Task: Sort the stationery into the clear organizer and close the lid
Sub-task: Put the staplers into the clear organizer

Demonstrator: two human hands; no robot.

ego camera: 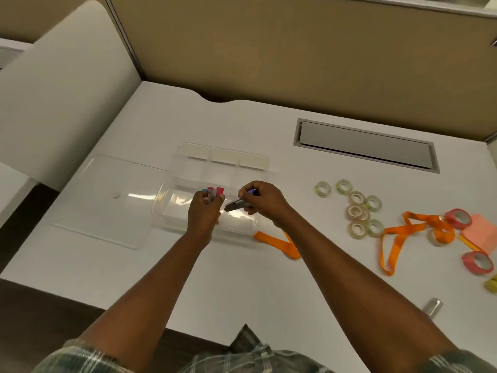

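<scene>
The clear organizer [183, 168] lies open on the white desk, its flat clear lid [107, 200] spread out to the left. Both hands hover over the organizer's long front compartment. My left hand [204, 211] grips a bunch of markers [215, 191] with pink and blue caps pointing up. My right hand [262, 200] holds a dark marker [236, 204] with a blue end, tip pointing left toward the other hand. Several clear tape rolls [357, 208] lie to the right, apart from the organizer.
Orange lanyards [398, 238] trail across the right side, one end [279, 243] touching the organizer's front corner. Two pink tape rolls [458, 218], orange sticky notes [481, 230], a yellow item [492, 285] and a silver cylinder [433, 306] sit far right. A cable hatch [365, 144] is behind.
</scene>
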